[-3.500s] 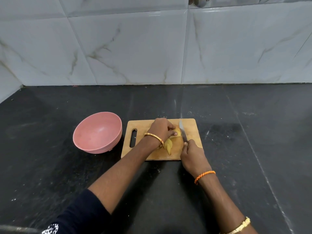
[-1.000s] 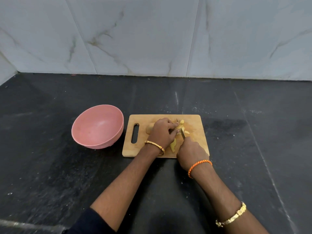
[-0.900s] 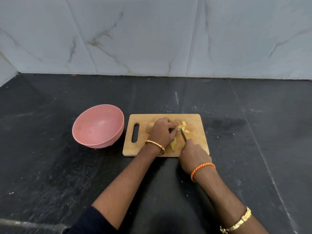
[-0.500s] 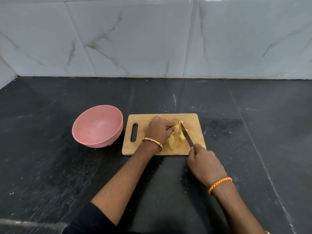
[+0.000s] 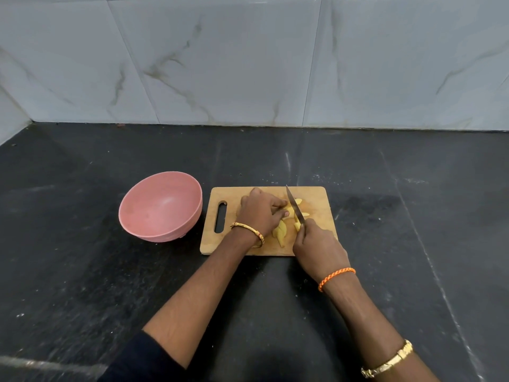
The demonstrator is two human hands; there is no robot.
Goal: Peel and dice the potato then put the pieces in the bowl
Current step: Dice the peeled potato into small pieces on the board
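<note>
On the wooden cutting board [image 5: 316, 197] lie several yellow peeled potato pieces [image 5: 281, 234]. My left hand [image 5: 260, 213] presses down on a potato piece at the board's middle, mostly hiding it. My right hand [image 5: 316, 244] grips the handle of a knife [image 5: 293, 206], whose blade points away from me and rests among the pieces just right of my left fingertips. The pink bowl [image 5: 161, 206] stands left of the board, tilted toward me, with nothing visible inside.
The board and bowl sit on a black stone counter [image 5: 413, 230]. A marble-tiled wall [image 5: 248, 59] runs along the back, and a side wall closes the far left corner.
My right hand has pushed forward from the board's near edge, bringing the knife blade back in among the potato pieces. My left hand stays on the potato.
</note>
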